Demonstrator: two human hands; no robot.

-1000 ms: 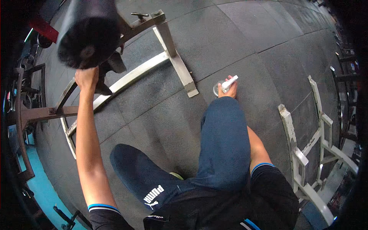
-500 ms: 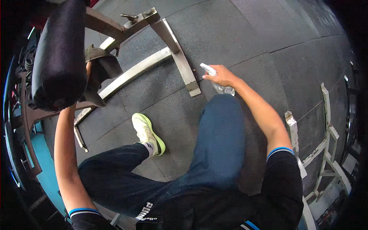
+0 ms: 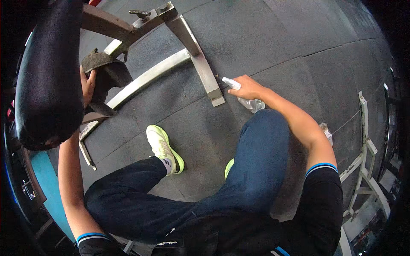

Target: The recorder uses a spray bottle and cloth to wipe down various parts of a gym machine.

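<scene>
My right hand [image 3: 247, 88] is wrapped round the neck of a clear spray bottle [image 3: 252, 104] with a white trigger head. The bottle hangs tilted just beyond my right knee. My left hand [image 3: 88, 86] grips a dark cloth [image 3: 109, 70] beside the black roller pad [image 3: 51, 81] of a gym machine. The pad hides part of that hand and the wrist. Loose folds of the cloth droop beside the machine's metal frame.
A brown and silver steel frame [image 3: 149, 79] stands on the black rubber floor [image 3: 265, 47] ahead of me. At the right is a worn white metal rack [image 3: 363, 162]. My shoe [image 3: 161, 147] rests on the floor between the two.
The roller pad shows lower and further left in view. My left hand's fingers on the cloth have come into sight. My right knee has shifted right, and the bottle is tilted more.
</scene>
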